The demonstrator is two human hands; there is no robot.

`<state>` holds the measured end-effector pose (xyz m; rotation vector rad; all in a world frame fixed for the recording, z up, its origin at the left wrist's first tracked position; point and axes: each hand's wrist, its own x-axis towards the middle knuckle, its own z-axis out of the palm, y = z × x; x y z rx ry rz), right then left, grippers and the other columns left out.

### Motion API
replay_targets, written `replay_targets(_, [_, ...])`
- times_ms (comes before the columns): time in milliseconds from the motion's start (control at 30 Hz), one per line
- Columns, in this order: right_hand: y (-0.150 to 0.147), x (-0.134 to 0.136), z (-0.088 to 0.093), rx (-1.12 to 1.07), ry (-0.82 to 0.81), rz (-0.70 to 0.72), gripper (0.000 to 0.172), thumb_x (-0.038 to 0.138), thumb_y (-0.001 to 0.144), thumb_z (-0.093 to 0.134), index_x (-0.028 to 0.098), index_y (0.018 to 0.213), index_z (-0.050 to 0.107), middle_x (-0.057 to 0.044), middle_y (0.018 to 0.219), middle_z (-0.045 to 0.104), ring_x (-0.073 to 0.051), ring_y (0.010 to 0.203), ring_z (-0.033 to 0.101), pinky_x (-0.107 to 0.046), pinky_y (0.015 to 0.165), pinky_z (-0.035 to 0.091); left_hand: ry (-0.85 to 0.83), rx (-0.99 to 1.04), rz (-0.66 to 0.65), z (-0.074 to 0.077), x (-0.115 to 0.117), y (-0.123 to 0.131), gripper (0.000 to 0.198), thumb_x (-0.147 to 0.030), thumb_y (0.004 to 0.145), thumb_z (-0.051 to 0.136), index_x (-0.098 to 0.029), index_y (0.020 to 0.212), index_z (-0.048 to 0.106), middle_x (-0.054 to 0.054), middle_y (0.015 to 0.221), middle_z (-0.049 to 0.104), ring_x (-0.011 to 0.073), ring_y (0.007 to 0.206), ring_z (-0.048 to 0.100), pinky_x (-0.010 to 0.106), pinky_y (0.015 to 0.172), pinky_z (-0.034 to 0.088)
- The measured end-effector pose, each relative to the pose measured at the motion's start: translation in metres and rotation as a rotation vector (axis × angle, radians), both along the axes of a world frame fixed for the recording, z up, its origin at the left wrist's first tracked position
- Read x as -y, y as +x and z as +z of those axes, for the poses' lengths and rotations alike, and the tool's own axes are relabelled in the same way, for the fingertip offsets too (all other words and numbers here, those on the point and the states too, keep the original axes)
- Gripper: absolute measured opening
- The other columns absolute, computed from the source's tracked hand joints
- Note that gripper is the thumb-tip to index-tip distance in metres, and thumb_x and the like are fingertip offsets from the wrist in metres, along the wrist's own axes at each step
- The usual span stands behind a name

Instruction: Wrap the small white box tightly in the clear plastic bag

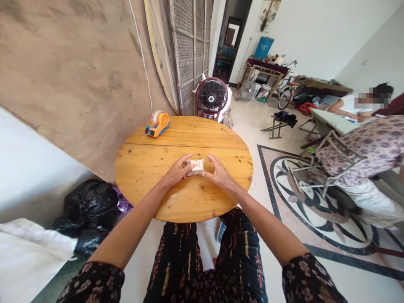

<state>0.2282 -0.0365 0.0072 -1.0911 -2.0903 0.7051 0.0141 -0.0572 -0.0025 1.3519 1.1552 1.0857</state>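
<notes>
Small white packet (196,166) is held on round table (151,168), gripped between left hand (178,170) and right hand (218,171), tape dispenser (158,124) well apart

The small white packet (197,166) is partly hidden by fingers (188,165).

Your left hand (177,170) and right hand (218,172) rest on the round wooden table (148,168), fingers touching the two ends of a small pale packet (197,166) lying flat between them. At about 10 o'clock from the packet, near the table's far rim, sits an orange tape dispenser (158,124); at 12 o'clock, beyond the table, stands a red floor fan (212,97). At 8 o'clock, black bags (90,206) lie on the floor, and at 3 o'clock another person in a patterned top (375,145) is well apart from you.
</notes>
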Motion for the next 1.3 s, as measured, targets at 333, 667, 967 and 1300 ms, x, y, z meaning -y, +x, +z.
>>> replay_targets(333, [-0.026, 0.005, -0.015, 0.076, 0.026, -0.083, 0.058, 0.022, 0.083, 0.058, 0.013, 0.138, 0.046, -0.016, 0.132, 0.058, -0.026, 0.119, 0.057, -0.044, 0.105, 0.043, 0.05, -0.135, 0.004, 0.004, 0.003, 0.001, 0.05, -0.035, 0.088, 0.055, -0.012, 0.132, 0.057, -0.001, 0.067, 0.056, 0.0057, 0.045, 0.043, 0.018, 0.043, 0.036])
replay_targets(667, [-0.034, 0.012, -0.024, 0.05, 0.068, -0.187, 0.061, 0.026, 0.083, 0.056, 0.014, 0.141, 0.042, -0.016, 0.137, 0.054, -0.028, 0.126, 0.051, -0.046, 0.108, 0.039, 0.104, -0.183, 0.068, -0.002, -0.003, 0.004, 0.046, -0.039, 0.088, 0.054, -0.016, 0.128, 0.06, 0.01, 0.108, 0.062, 0.0026, 0.045, 0.045, 0.019, 0.04, 0.039])
replay_targets(967, [-0.028, 0.012, -0.023, -0.008, 0.028, -0.163, 0.081, 0.029, 0.074, 0.063, 0.018, 0.147, 0.03, -0.016, 0.15, 0.037, -0.031, 0.14, 0.033, -0.054, 0.114, 0.027, 0.396, -0.358, 0.117, 0.0, 0.0, -0.01, 0.055, -0.039, 0.077, 0.069, -0.019, 0.127, 0.059, 0.014, 0.138, 0.049, 0.0069, 0.063, 0.052, 0.025, 0.062, 0.051])
replay_targets(1300, [-0.028, 0.011, -0.026, -0.014, 0.002, -0.158, 0.07, 0.025, 0.08, 0.06, 0.017, 0.144, 0.034, -0.014, 0.138, 0.054, -0.03, 0.127, 0.05, -0.05, 0.107, 0.034, 0.404, -0.475, 0.091, 0.001, 0.004, 0.002, 0.054, -0.035, 0.082, 0.063, -0.017, 0.132, 0.055, 0.005, 0.094, 0.068, 0.009, 0.058, 0.051, 0.022, 0.063, 0.048])
